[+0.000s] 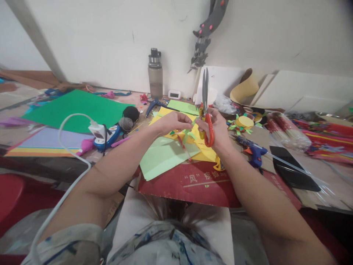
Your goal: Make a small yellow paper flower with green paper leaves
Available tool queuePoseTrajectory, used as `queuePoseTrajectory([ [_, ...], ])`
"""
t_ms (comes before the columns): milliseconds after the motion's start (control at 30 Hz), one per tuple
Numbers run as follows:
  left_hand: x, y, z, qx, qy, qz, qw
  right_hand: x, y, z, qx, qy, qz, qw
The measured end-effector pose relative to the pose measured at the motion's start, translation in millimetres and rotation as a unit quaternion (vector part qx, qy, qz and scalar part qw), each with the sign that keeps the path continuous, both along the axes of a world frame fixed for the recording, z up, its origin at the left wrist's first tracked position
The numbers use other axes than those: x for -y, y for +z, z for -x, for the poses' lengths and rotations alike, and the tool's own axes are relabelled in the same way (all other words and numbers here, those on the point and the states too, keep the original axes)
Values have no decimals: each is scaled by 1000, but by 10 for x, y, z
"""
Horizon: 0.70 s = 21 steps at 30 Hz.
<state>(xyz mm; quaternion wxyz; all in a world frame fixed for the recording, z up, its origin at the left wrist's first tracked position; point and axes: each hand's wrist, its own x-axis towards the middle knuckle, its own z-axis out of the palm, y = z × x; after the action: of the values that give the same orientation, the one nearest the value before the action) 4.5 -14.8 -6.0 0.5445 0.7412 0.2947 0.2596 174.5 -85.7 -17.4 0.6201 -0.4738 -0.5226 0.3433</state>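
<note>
My right hand (216,127) is closed round the red and yellow handles of the scissors (205,92), whose blades point up and look nearly shut. Close to its left, my left hand (176,123) pinches a small light green paper piece (193,124) that reaches toward my right fingertips. Below both hands lie yellow paper (205,152), a light green sheet (165,154) and a red pen (182,141), all over a red board (190,187). Two tiny green scraps (206,186) rest on the board.
A bottle (156,75) and a small clock (174,94) stand by the wall. Left are a green sheet (82,108), a power strip (110,136) and a white cable (59,197). Right are a yellow paper disc (244,122), a blue glue gun (255,152) and a black phone (293,169).
</note>
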Motion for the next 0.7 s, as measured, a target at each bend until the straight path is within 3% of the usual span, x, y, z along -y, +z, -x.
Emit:
queuePoseTrajectory([
  [167,-56,3,30,13,17,9,1000,-37,-42,-57,35,-26,-1,999],
  [300,-177,6,72,91,96,31,991,-83,-93,-151,122,-67,51,989],
  [400,-227,19,91,142,133,70,978,-102,-113,-152,132,-45,101,985],
  [533,-186,41,76,157,124,117,973,-98,-110,-91,88,3,73,993],
  [700,-145,32,41,171,123,143,967,-139,-162,-147,108,-10,41,993],
])
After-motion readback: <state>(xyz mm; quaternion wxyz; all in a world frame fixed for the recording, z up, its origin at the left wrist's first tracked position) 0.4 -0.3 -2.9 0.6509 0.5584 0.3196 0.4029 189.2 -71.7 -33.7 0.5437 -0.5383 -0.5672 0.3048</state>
